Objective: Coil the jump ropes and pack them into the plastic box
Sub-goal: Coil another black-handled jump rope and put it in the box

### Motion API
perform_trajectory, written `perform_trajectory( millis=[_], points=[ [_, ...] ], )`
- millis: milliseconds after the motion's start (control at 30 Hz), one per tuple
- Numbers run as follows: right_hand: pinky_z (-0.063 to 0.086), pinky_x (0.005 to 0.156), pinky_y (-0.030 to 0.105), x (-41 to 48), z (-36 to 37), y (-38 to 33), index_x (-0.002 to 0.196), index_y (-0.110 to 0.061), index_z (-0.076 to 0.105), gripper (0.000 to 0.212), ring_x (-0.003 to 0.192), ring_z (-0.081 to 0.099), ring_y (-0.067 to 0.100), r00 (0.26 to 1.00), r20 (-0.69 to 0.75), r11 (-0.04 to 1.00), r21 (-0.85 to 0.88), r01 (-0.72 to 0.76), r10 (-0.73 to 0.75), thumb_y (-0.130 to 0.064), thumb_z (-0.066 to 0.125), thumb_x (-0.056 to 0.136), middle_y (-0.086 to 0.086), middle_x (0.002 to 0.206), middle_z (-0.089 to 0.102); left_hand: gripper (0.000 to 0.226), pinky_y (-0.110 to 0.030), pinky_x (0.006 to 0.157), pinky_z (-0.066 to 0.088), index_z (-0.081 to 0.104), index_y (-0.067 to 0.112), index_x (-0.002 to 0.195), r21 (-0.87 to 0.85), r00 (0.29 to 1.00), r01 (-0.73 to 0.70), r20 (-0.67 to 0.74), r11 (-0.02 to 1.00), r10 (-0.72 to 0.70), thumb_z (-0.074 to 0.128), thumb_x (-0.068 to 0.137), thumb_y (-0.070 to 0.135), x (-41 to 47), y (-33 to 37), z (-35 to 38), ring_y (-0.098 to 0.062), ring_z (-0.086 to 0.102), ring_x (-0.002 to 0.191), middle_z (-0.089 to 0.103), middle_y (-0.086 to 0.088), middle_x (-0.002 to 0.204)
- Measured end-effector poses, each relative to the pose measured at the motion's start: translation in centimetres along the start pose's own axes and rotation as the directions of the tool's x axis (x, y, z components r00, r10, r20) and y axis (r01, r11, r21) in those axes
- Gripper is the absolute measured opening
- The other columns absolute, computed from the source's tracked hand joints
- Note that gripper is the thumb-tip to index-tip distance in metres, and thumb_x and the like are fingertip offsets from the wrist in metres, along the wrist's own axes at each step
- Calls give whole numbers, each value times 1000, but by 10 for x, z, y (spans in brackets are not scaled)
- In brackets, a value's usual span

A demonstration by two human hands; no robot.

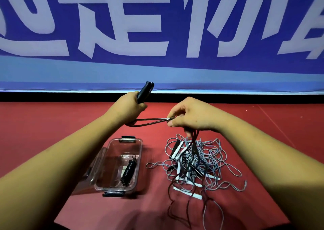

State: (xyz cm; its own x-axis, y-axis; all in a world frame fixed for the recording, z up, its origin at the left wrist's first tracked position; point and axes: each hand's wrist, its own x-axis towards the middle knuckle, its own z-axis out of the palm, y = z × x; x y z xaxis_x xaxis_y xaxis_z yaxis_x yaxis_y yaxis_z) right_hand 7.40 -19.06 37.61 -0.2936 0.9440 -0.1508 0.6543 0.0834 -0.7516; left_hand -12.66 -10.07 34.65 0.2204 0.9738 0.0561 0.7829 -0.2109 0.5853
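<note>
Two black handles (146, 91) are being gripped side by side in the left hand (128, 108), with the fingers clenched round them and the handle tips sticking out above the fist. From beneath that fist the black cord (150, 122) is being stretched in several strands across to the right hand (191, 116), where it is being pinched between the thumb and the curled fingertips. Below the right fingers, further dark strands are hanging down and trailing over the tangled pile of grey ropes (206, 161), among which white handles (180, 152) are lying at mixed angles. Under the left fingers and nearer the person, the clear plastic box (138, 152) is standing open on the red floor (52, 121). Its lid (94, 165) is lying against the side away from the pile, and dark latches (128, 139) are showing at both short ends. One coiled black rope (128, 171) is lying inside the box, along the wall nearest the pile. Box and pile are sitting just beside each other without touching, apart from one grey loop reaching toward the box. Beyond both sets of fingers, a blue banner (157, 28) with large white characters is being displayed
</note>
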Motion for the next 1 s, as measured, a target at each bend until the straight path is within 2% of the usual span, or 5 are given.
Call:
perform_trajectory(
  millis=[300,400,600,800,1000],
  points=[
    [48,57,27,4,3,12,88,-7,64,11,52,62,17,986,167,1000,7,-26,25,-15,61,95,1,57,55,6,-30,51,47,53,12,96,112,962,124,-256,986,-91,51,92,17,12,-37,-24,-24,62,47,61,-8,70],
    [40,50,24,6,4,19,91,-6,70,13,45,46,14,991,128,998,39,-41,36,-16,62,93,0,53,48,8,-26,44,51,46,11,85,-212,910,220,-306,952,-278,49,92,10,18,-56,-21,-17,60,35,57,-9,71],
    [43,61,29,3,-1,48,79,-6,70,26,49,49,16,977,179,991,47,-127,117,-27,64,93,2,55,54,27,-13,36,33,40,17,77,-957,769,98,-101,273,-631,52,99,9,27,-98,-43,-5,31,30,30,0,61],
    [37,47,26,13,4,41,75,-3,66,25,41,26,12,998,-56,915,402,-14,39,-16,59,95,-1,46,31,19,-24,46,39,49,10,84,-230,941,247,-176,941,-290,63,94,19,21,-101,-36,-23,49,45,49,-11,64],
    [20,47,23,18,-4,45,68,-7,64,29,45,20,14,947,-300,934,357,2,112,-18,60,95,0,47,28,19,-33,53,45,49,11,99,223,991,129,-68,966,-117,63,92,22,15,-82,-15,-35,67,74,64,-12,93]
  ],
)
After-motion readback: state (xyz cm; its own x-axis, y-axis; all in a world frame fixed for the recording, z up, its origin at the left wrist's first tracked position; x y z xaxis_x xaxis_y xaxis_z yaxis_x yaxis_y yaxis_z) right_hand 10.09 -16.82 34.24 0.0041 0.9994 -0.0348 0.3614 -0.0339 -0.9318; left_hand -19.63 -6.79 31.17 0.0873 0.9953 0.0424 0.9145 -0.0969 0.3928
